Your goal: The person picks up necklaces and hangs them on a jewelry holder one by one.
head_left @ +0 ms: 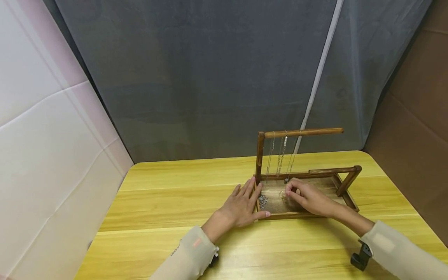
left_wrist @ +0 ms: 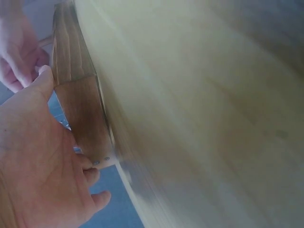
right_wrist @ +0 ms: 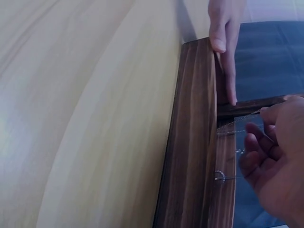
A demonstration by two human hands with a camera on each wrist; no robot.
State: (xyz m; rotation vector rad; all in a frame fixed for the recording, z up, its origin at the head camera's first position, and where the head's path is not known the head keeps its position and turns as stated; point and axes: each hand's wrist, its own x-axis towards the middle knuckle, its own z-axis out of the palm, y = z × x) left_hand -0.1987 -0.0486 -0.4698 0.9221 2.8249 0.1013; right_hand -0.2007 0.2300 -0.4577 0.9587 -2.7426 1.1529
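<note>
A dark wooden jewellery stand has a shallow tray (head_left: 322,188) at its base and a raised bar (head_left: 315,132) above. My left hand (head_left: 241,204) rests on the tray's left end with fingers extended, its thumb along the front rim. Over the tray, my right hand (head_left: 309,197) pinches a fine chain necklace (head_left: 282,196); in the right wrist view its thin chain (right_wrist: 244,117) slants from the fingertips down into the tray. Several necklaces (head_left: 281,157) hang from the raised bar, one with a dark pendant (head_left: 287,181) near my right fingers. A silver chain (head_left: 263,201) lies bunched beside my left hand.
The stand sits toward the right of a yellow wood-grain table (head_left: 168,202). A lower bar (head_left: 330,170) juts inward from the post at its right end. Dark grey cloth (head_left: 210,77) hangs behind, a white panel (head_left: 52,136) left, a brown one (head_left: 413,116) right.
</note>
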